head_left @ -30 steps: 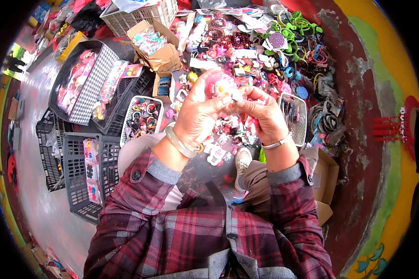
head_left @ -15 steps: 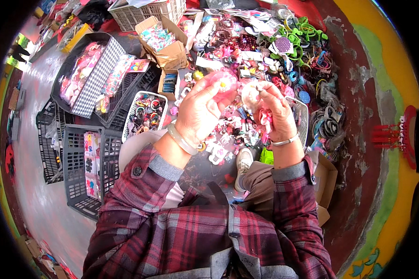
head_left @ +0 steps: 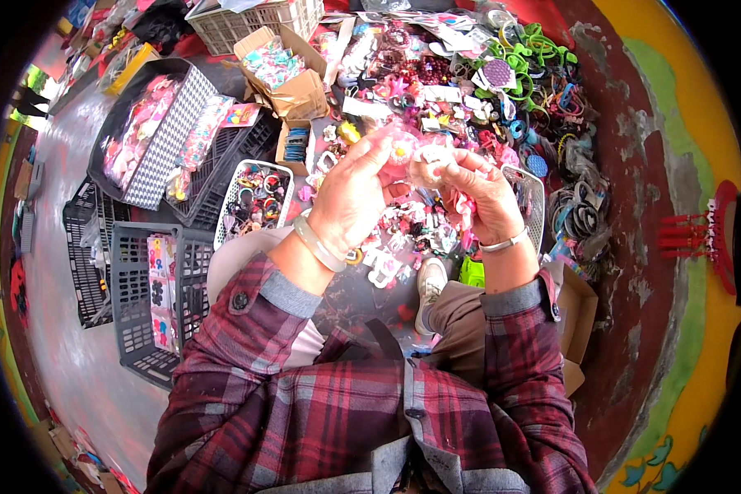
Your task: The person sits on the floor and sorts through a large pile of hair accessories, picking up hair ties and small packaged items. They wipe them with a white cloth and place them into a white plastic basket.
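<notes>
My left hand (head_left: 352,191) pinches a sheer pink hair ornament (head_left: 401,151) with a small yellow centre between thumb and fingers. Close to it, the fingers of my right hand (head_left: 487,196) are closed on a pale, whitish-pink ornament (head_left: 429,165), whose exact kind I cannot make out. Bright pink pieces (head_left: 462,216) show below the right fingers; whether that hand grips them too is unclear. The two ornaments nearly meet, perhaps touching. Under both hands spreads a heap of small hair accessories (head_left: 420,230) in pink, white and black.
A white basket of hair ties (head_left: 218,221) stands left of the heap, beside a small box (head_left: 308,148) and an open carton (head_left: 303,105). Dark plastic crates (head_left: 130,272) stand farther left. Green headbands (head_left: 543,53) lie at the far right; another white basket (head_left: 538,198) is partly behind my right hand.
My hands have drawn closer, bringing the pale ornament leftward against or near the pink one. The pink ornament has turned slightly, and its yellow centre faces up more plainly.
</notes>
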The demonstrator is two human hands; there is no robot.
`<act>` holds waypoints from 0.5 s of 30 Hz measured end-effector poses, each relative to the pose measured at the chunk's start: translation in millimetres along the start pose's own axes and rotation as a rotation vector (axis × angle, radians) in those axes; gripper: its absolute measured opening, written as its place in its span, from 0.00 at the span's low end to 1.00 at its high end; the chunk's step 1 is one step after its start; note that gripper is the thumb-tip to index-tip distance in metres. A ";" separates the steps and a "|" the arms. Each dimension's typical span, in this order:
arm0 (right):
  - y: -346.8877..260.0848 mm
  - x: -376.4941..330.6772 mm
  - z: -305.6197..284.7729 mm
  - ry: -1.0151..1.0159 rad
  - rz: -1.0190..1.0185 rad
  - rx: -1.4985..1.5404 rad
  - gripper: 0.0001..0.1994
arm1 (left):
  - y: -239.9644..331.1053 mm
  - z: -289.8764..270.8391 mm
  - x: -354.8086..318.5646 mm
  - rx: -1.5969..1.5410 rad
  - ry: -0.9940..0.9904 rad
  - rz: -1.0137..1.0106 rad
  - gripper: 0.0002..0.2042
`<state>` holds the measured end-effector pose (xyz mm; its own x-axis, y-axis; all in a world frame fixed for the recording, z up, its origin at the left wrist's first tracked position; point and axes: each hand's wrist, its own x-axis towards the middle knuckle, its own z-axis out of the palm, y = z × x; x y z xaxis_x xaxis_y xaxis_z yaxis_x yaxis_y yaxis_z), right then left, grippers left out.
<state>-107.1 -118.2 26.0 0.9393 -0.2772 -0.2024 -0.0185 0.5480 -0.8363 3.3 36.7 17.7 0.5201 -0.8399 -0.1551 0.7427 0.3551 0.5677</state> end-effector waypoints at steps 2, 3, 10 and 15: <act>-1.6 0.1 0.4 0.011 0.036 -0.028 0.13 | -1.0 0.3 -0.2 0.031 0.000 0.021 0.18; -2.0 0.0 0.9 0.011 0.033 -0.021 0.13 | -1.3 0.6 -0.5 0.046 0.000 0.031 0.19; 0.9 -1.9 7.1 0.000 0.021 -0.018 0.13 | -3.0 4.6 0.4 0.071 -0.021 0.067 0.27; 5.4 0.4 2.0 -0.026 0.044 0.020 0.10 | -6.9 5.1 -0.4 0.055 0.030 0.080 0.29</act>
<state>-106.1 -113.7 22.4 0.9462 -0.2321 -0.2255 -0.0537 0.5746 -0.8166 -4.2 32.5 18.0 0.5896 -0.7970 -0.1307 0.6743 0.3967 0.6228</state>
